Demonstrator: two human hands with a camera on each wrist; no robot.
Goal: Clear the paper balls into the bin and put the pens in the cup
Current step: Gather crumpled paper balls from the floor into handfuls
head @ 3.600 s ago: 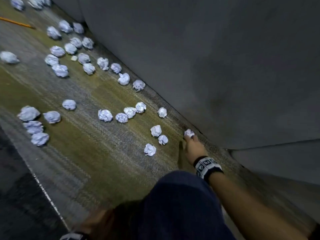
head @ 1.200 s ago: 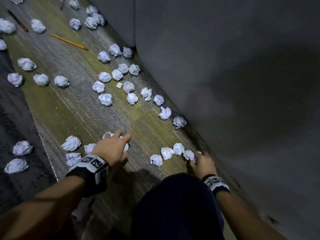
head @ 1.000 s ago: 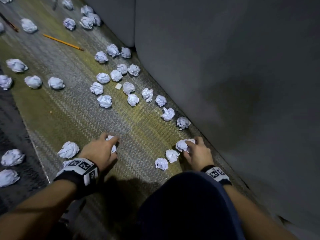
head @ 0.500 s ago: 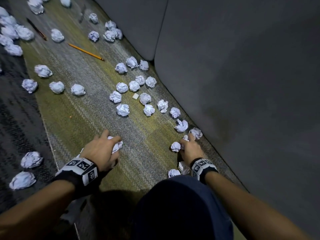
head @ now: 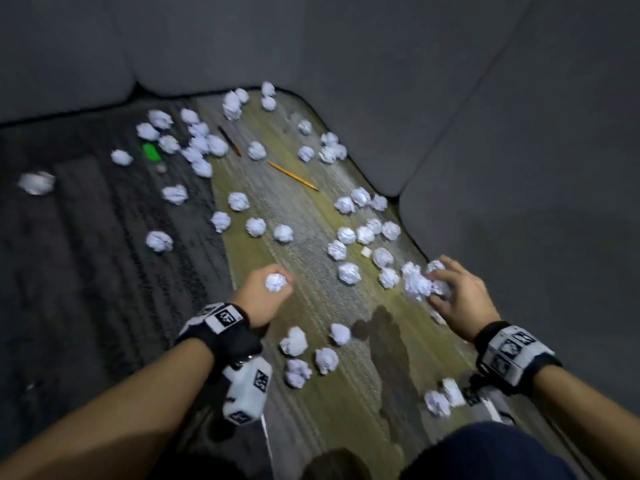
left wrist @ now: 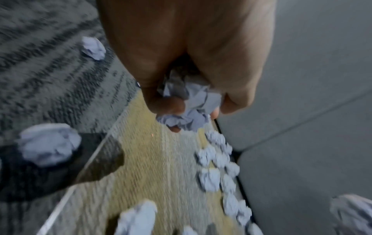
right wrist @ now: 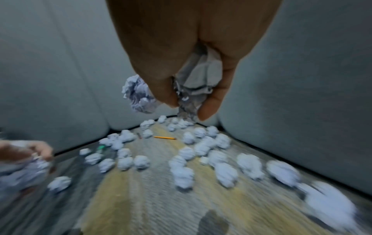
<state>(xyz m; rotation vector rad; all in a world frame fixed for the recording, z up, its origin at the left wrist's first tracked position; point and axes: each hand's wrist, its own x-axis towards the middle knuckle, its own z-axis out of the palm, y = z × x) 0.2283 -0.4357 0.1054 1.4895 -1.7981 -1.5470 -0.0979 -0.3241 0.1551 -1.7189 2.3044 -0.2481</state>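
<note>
Several white crumpled paper balls [head: 255, 226] lie scattered over the carpet. My left hand [head: 266, 289] grips a paper ball [head: 276, 282] in its curled fingers; the left wrist view shows the crumpled paper [left wrist: 189, 108] clutched in the fist. My right hand [head: 446, 292] holds a bunch of paper balls [head: 417, 284] near the sofa base; in the right wrist view the paper [right wrist: 197, 79] sits between thumb and fingers, another ball [right wrist: 138, 95] sticking out beside them. A yellow pencil [head: 292, 175] and a dark pen [head: 229, 141] lie further off. No bin or cup shows.
A grey sofa [head: 485, 133] wraps around the far and right sides of the floor. The carpet [head: 311, 306] is yellow-green in the middle, dark grey at left. A small green object [head: 151, 152] and a small white eraser-like piece [head: 366, 251] lie among the balls.
Both hands have lifted off the carpet with paper balls held in them. The head view has swung up, showing more of the floor and the far sofa.
</note>
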